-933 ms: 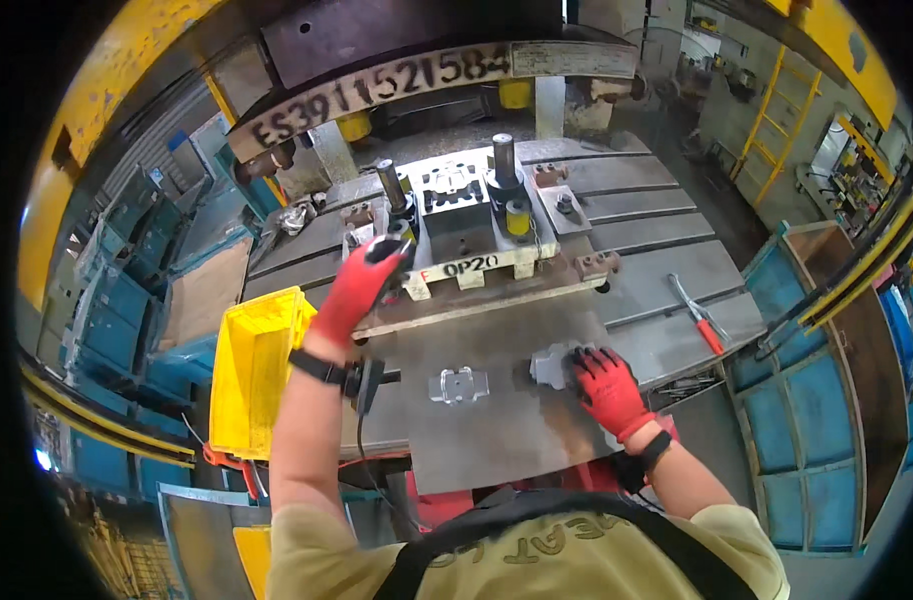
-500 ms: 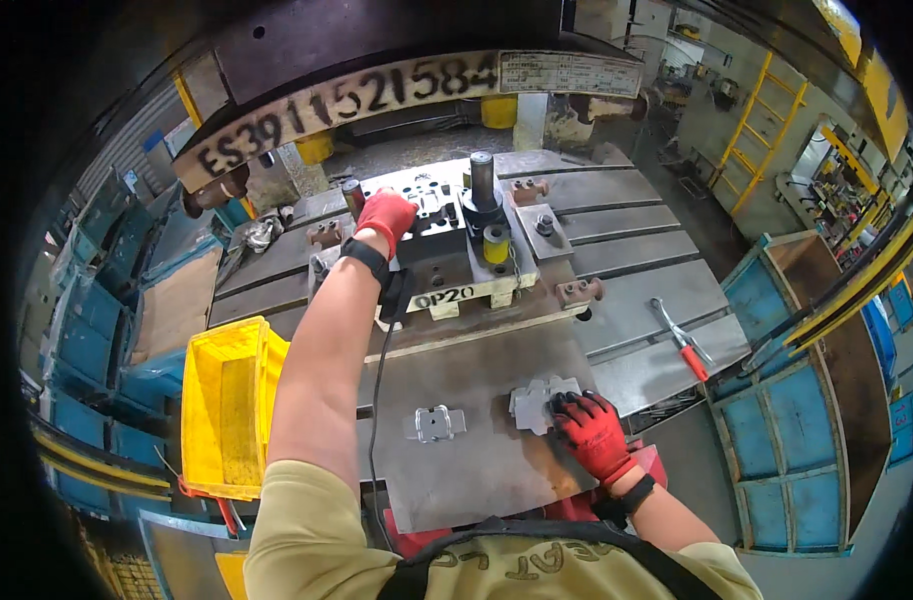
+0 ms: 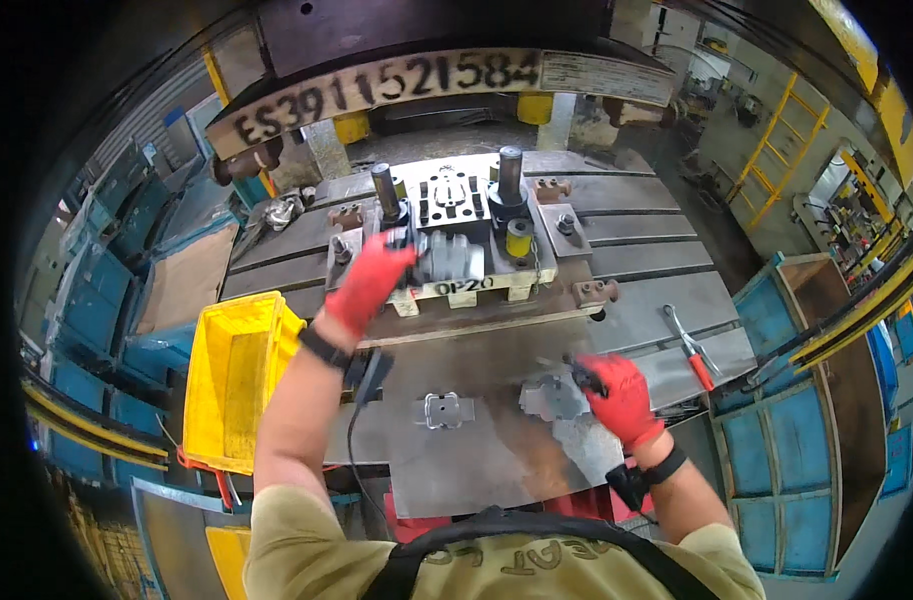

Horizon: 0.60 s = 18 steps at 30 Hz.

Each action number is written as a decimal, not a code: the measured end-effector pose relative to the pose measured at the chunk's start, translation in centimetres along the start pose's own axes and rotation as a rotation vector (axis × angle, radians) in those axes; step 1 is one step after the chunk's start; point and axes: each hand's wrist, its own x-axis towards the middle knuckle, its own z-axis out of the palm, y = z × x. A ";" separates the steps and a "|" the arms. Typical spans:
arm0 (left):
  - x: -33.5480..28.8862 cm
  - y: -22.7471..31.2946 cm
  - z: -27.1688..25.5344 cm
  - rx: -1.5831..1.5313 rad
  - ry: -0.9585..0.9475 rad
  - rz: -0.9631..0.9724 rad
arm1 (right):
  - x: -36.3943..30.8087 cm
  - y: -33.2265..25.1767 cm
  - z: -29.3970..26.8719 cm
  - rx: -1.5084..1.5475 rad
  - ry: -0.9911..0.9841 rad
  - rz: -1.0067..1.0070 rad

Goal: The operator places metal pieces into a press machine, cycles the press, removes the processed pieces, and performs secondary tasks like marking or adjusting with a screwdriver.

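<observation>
In the head view, a blurred metal part (image 3: pixel 454 259) is grasped by the left hand (image 3: pixel 367 285) near the front of the die (image 3: pixel 467 212), best kept clear of the posts (image 3: pixel 510 176). Whether the flat piece (image 3: pixel 555 398) on the surface (image 3: pixel 457 470) is gripped by the right hand (image 3: pixel 622 400) cannot be told.

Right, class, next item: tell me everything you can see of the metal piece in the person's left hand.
The sheet-metal piece looks silver-grey and shiny, with an uneven, stepped outline; blur hides any finer detail, such as holes or bends. The left hand, in a red glove with dark fingertips, grips it at its left end, so the rest sticks out to the right. It appears over the front part of the lower die; whether it touches the die cannot be told.
</observation>
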 end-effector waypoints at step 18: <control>-19.0 -9.6 6.2 0.156 0.341 -0.154 | 26.8 -0.3 7.8 -0.327 0.069 -0.210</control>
